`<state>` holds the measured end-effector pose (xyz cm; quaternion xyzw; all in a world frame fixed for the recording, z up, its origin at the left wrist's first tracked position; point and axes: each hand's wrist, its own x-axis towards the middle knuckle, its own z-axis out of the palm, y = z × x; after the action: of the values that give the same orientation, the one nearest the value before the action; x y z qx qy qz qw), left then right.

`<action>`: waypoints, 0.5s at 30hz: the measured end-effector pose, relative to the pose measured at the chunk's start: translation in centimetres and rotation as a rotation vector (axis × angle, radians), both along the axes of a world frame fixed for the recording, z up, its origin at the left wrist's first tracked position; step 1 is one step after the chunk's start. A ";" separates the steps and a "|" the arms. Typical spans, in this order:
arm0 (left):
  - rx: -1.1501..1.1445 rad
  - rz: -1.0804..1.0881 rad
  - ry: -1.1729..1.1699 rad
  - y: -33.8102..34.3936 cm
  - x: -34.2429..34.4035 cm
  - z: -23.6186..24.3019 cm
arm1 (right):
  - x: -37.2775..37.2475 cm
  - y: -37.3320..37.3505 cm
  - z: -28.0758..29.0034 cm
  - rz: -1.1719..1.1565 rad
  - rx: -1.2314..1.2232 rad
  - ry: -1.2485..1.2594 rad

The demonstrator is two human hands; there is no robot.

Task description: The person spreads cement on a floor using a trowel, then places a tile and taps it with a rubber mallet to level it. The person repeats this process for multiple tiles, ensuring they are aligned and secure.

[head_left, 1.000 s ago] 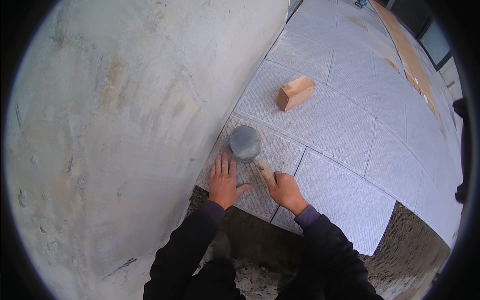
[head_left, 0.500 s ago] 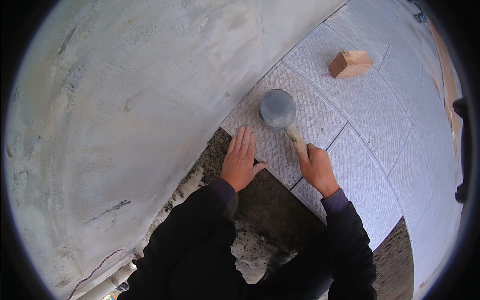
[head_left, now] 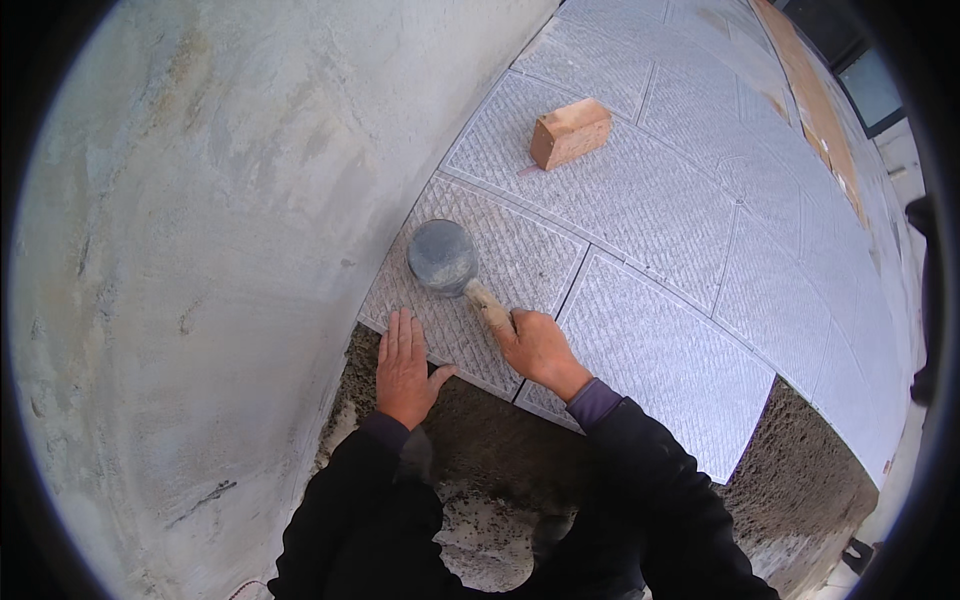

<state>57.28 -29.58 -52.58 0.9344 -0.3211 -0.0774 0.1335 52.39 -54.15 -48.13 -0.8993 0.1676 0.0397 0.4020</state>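
Mallet (head_left: 448,263), with a broad, round, dark grey head and a pale, soiled handle (head_left: 487,303), is positioned over the textured slab (head_left: 530,265) beside the concrete wall (head_left: 200,250); from where I stand, contact between head and slab cannot be confirmed. Right grip (head_left: 540,350) is closed round the handle. Left grip (head_left: 404,372) is laid flat, fingers extended side by side and thumb spread, at the slab's near edge, above a dark, granular bed (head_left: 475,408); whether it bears down cannot be told. Mallet is judged head-heavy, with a stiff handle and a slightly yielding, rubber-like head; proper hold is on the handle, well back from the head. Slab is judged heavy, rigid and brittle, liable to chip at its corners; its ribbed face should resist slipping, and it is best taken by opposite edges, both palms beneath. A dark joint separates it from the neighbouring slab (head_left: 655,350) on the right. An orange brick (head_left: 572,133) rests on the farther slab (head_left: 620,215), well apart from either grip.
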 end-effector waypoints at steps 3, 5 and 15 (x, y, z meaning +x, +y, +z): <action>0.025 -0.007 0.002 0.1 0.0 0.1 | 0.1 -0.4 0.5 -0.018 0.040 0.007; 0.009 -0.010 -0.006 0.2 0.0 -0.1 | 0.1 -1.0 0.9 -0.029 0.057 0.135; -0.034 -0.047 -0.026 0.4 0.0 0.2 | -0.4 -1.5 1.8 -0.166 0.405 0.198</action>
<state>57.29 -29.18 -52.42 0.9252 -0.3457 -0.0630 0.1435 51.99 -55.68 -46.31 -0.7753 0.2681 0.1274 0.5575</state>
